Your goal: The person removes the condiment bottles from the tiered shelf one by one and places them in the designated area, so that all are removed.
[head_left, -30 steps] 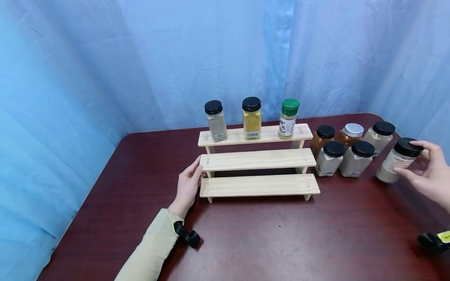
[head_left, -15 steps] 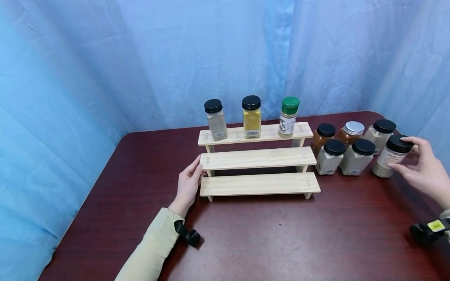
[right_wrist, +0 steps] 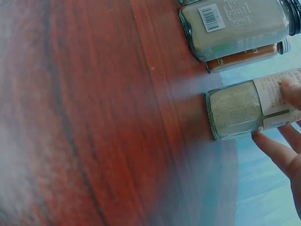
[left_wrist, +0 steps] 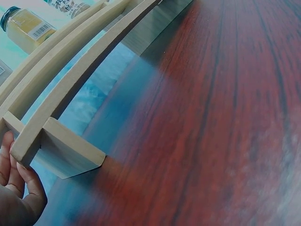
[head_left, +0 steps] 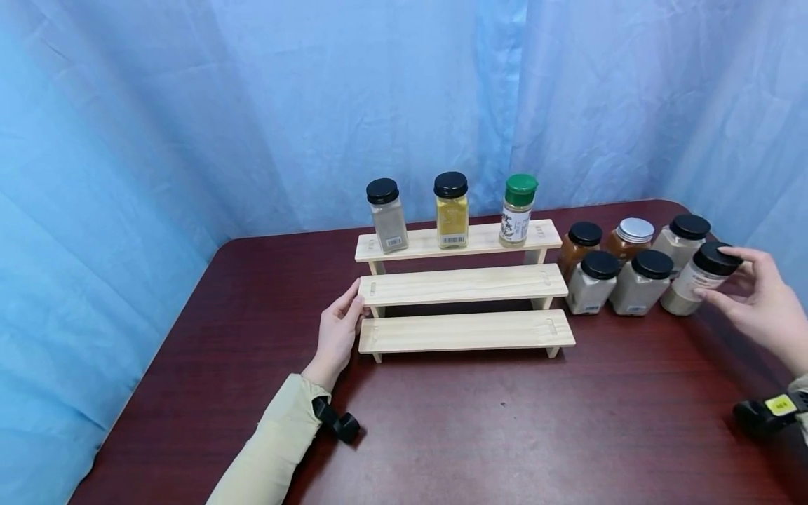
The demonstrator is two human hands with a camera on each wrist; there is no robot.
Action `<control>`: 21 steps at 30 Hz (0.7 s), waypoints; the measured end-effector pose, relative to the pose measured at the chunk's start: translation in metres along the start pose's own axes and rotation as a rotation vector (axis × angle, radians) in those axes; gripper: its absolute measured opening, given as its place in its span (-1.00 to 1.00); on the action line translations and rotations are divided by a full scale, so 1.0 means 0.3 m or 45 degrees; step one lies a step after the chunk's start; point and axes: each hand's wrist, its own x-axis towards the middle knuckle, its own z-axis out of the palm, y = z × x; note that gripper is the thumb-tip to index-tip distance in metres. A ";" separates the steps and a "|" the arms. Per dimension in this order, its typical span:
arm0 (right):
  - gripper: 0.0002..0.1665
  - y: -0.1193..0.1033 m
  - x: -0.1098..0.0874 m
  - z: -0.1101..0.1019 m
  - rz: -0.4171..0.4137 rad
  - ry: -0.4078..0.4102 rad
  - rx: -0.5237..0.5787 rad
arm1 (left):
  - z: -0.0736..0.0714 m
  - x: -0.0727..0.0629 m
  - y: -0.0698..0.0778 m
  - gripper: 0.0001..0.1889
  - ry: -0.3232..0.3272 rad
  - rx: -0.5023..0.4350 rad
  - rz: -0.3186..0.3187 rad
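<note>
Left hand (head_left: 337,333): there it was, pinching the rack (head_left: 463,284) by its left end!
Right hand (head_left: 760,301): had the jar (head_left: 694,277) firmly gripped!
Jar: out right, just beside five others (head_left: 640,289).
Top shelf (head_left: 419,242): carried three bottles (head_left: 452,223).

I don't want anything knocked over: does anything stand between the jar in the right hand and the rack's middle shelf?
Yes: two black-lidded front jars stand between the held jar and the middle shelf; sliding straight across would likely hit them.
</note>
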 end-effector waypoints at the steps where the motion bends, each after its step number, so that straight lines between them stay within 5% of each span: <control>1: -0.06 -0.005 0.000 -0.002 0.002 0.014 -0.001 | 0.000 -0.001 0.000 -0.56 0.001 -0.004 -0.001; 21: -0.17 0.026 0.031 0.004 -0.038 0.042 0.012 | 0.002 -0.001 0.001 -0.56 0.003 -0.008 0.000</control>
